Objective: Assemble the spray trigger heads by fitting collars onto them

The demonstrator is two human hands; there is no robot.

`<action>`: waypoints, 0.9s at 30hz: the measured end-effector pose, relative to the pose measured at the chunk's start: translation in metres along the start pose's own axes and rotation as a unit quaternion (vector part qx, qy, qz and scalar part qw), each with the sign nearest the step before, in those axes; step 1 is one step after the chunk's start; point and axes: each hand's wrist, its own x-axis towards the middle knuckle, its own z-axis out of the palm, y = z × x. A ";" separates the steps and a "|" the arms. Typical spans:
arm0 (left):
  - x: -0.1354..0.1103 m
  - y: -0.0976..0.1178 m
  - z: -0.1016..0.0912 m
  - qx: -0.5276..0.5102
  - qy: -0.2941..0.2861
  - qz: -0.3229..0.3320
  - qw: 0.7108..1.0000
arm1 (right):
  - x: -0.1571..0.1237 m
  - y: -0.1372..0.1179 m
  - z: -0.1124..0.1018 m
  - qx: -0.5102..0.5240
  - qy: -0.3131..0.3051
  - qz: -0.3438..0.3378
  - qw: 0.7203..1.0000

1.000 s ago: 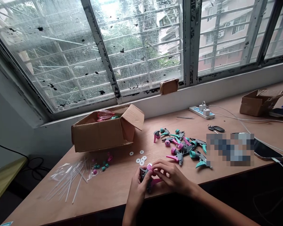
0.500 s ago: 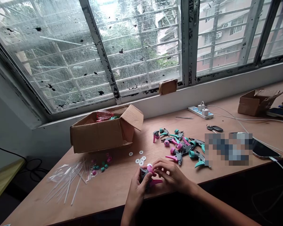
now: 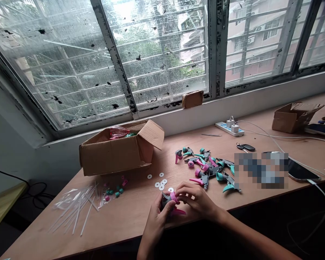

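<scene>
Both my hands hold one grey and pink spray trigger head [image 3: 170,204] near the table's front edge. My left hand [image 3: 156,218] wraps round its grey body from below. My right hand [image 3: 196,200] pinches its pink collar with the fingertips. Several small white washers [image 3: 160,183] lie on the wooden table [image 3: 124,220] just beyond my hands. A heap of pink, teal and grey trigger heads [image 3: 208,168] lies to the right of them.
An open cardboard box [image 3: 119,151] stands at the back left. Clear plastic tubes [image 3: 76,207] and small pink and teal caps [image 3: 113,189] lie left. A power strip [image 3: 230,129], keys [image 3: 245,147], a phone [image 3: 302,171] and a second box [image 3: 294,117] sit right.
My hands have turned the trigger head slightly and shifted it a little nearer to me; the pink collar stays between my right fingertips. The view drifted a bit.
</scene>
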 end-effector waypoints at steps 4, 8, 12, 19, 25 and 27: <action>0.000 0.001 0.001 0.001 0.005 0.007 1.000 | 0.001 0.000 0.000 0.008 -0.009 0.011 1.000; 0.000 0.002 -0.001 0.004 -0.007 0.007 1.000 | 0.003 -0.004 -0.001 0.001 -0.005 0.015 1.000; -0.001 -0.002 -0.004 -0.006 -0.032 0.010 0.999 | 0.003 -0.007 -0.002 0.022 -0.003 0.026 0.999; -0.001 -0.009 -0.008 -0.015 -0.061 0.008 0.998 | 0.003 -0.010 -0.002 0.032 -0.009 0.014 0.999; -0.002 -0.005 -0.008 0.014 -0.081 0.005 0.997 | 0.002 -0.005 -0.001 0.000 -0.009 -0.017 1.000; -0.002 -0.003 -0.009 0.018 -0.089 0.005 0.996 | 0.000 -0.003 0.000 -0.024 -0.011 -0.052 0.998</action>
